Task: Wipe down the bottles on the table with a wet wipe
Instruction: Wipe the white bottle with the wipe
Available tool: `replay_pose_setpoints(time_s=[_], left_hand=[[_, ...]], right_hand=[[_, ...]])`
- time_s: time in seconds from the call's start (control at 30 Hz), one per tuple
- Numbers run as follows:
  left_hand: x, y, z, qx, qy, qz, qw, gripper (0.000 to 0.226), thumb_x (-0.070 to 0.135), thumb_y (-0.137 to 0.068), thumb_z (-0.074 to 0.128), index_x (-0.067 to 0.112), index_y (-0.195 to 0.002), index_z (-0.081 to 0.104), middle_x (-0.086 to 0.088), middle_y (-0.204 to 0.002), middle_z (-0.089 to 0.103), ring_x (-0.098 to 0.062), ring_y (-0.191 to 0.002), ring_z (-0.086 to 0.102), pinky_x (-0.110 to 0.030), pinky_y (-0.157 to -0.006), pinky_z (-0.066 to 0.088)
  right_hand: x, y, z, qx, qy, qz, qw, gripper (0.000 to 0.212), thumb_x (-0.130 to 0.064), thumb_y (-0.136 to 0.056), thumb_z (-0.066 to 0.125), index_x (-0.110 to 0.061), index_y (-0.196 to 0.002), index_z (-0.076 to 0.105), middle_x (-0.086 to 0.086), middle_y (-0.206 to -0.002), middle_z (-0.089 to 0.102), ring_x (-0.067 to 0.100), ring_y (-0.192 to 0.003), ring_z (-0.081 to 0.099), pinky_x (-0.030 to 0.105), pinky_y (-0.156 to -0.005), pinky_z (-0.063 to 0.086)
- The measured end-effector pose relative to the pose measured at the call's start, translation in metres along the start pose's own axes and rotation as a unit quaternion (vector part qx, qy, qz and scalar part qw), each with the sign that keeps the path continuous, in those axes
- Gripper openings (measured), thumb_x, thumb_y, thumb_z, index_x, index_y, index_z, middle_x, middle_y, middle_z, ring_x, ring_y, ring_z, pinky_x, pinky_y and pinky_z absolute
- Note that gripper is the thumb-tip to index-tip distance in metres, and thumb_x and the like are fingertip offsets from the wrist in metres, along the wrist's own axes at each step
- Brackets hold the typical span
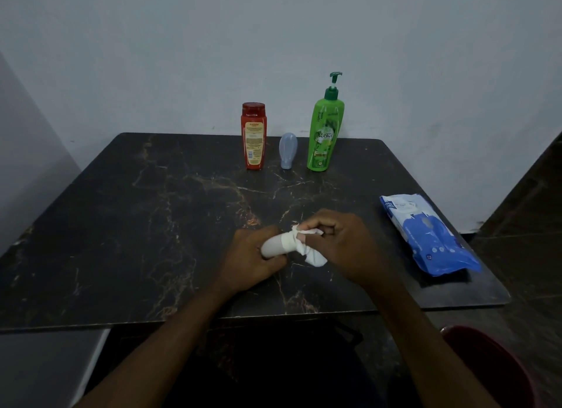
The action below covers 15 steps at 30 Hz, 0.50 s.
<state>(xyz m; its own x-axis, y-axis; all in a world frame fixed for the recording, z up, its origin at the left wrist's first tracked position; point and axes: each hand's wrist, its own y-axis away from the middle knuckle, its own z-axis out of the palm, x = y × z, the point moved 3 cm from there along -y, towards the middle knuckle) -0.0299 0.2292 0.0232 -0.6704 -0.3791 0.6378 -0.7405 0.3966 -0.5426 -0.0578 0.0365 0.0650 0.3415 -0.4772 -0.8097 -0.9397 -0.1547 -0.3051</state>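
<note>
The person is sitting in front of a dark marbled worktop [152, 225] and is holding both hands close together above its near middle part. The left hand [252, 255] is gripping a small white bottle [273, 246], with the fingers curled round its left end, so only the middle of the bottle is showing. The bottle is lying almost level, pointing to the right. The right hand [343, 243] is pinching a white wet wipe [313, 257] with bent fingers. The wipe is wrapping round the right end of the white bottle, and a loose bunch of it is hanging down just over the worktop. The two hands are nearly touching each other, with the bottle and the wipe between them.

Three other bottles are standing in a row at the far edge, near the wall [273, 42] and well apart from the hands: a red bottle [254, 137] on the left, a small grey-blue bottle [288, 150] in the middle, which is standing on its cap, and a tall green pump bottle [325, 134] on the right. A blue and white pack of wipes [428, 234] is lying flat near the right edge of the worktop, to the right of the right hand and not touching it
</note>
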Motion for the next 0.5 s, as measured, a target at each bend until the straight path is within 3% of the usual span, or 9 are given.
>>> replay_pose_setpoints(time_s=[0.07, 0.2, 0.37, 0.5], left_hand=[[-0.003, 0.000, 0.000, 0.002, -0.005, -0.009, 1.000, 0.010, 0.024, -0.075, 0.072, 0.023, -0.076, 0.062, 0.010, -0.062, 0.058, -0.006, -0.055, 0.057, -0.020, -0.054, 0.041], [-0.002, -0.001, 0.002, -0.005, -0.009, -0.003, 1.000, 0.011, 0.025, -0.077, 0.072, 0.018, -0.077, 0.064, 0.007, -0.063, 0.060, -0.007, -0.057, 0.059, -0.022, -0.055, 0.043], [-0.003, 0.001, 0.000, 0.005, 0.000, -0.005, 1.000, 0.013, 0.023, -0.075, 0.073, 0.027, -0.077, 0.061, 0.011, -0.062, 0.059, -0.004, -0.056, 0.058, -0.017, -0.056, 0.041], [-0.003, 0.000, 0.002, -0.016, -0.006, 0.001, 1.000, 0.008, 0.021, -0.076, 0.072, 0.016, -0.079, 0.066, 0.007, -0.064, 0.061, -0.008, -0.057, 0.060, -0.022, -0.055, 0.044]], right_hand=[[0.002, 0.003, 0.001, 0.010, 0.023, 0.002, 1.000, 0.006, -0.014, -0.086, 0.072, -0.020, -0.089, 0.074, -0.011, -0.084, 0.069, -0.001, -0.078, 0.063, 0.014, -0.073, 0.048], [-0.005, 0.007, 0.004, -0.003, 0.026, -0.001, 1.000, 0.002, -0.010, -0.085, 0.073, -0.011, -0.085, 0.073, 0.002, -0.085, 0.072, 0.008, -0.076, 0.065, 0.020, -0.074, 0.049], [-0.001, 0.000, 0.006, 0.018, 0.047, 0.016, 0.999, 0.005, -0.018, -0.085, 0.072, -0.022, -0.082, 0.069, -0.009, -0.078, 0.067, 0.003, -0.073, 0.061, 0.025, -0.078, 0.052], [0.002, 0.003, 0.011, 0.022, 0.043, 0.011, 0.999, 0.011, -0.024, -0.080, 0.070, -0.014, -0.081, 0.072, -0.005, -0.079, 0.066, 0.009, -0.074, 0.062, 0.034, -0.085, 0.051]])
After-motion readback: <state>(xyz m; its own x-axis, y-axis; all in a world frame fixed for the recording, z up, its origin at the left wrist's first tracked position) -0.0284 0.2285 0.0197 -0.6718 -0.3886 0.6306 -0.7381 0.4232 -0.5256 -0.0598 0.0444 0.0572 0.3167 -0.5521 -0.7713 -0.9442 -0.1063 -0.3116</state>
